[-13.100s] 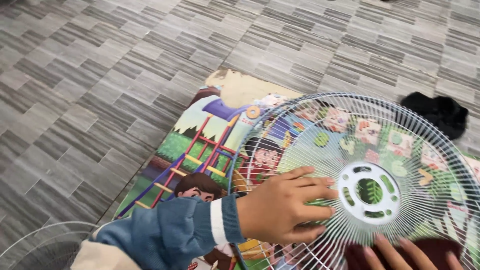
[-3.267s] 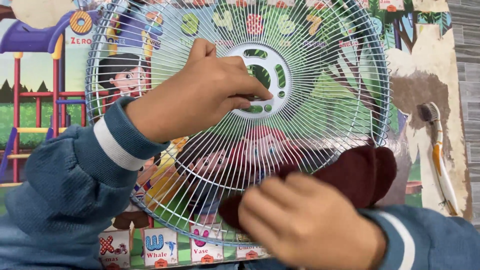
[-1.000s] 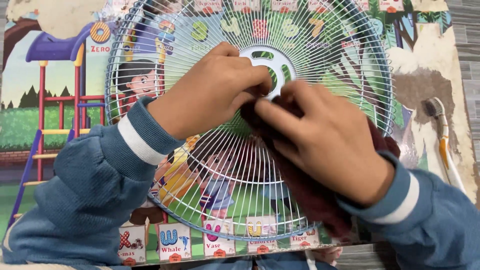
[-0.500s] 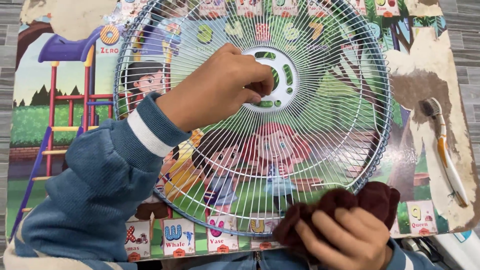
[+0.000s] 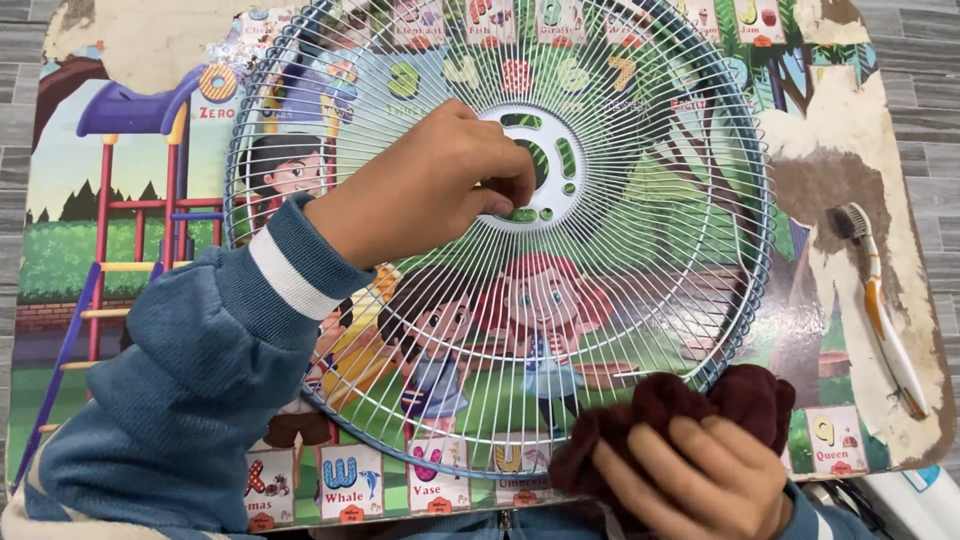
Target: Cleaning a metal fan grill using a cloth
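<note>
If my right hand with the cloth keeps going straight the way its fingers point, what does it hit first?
Most likely the wire fan guard. The right hand holds the dark red cloth at the guard's lower rim, fingers pointing up and left, so the cloth would meet the rim wires first. Depth is hard to judge from above.
</note>
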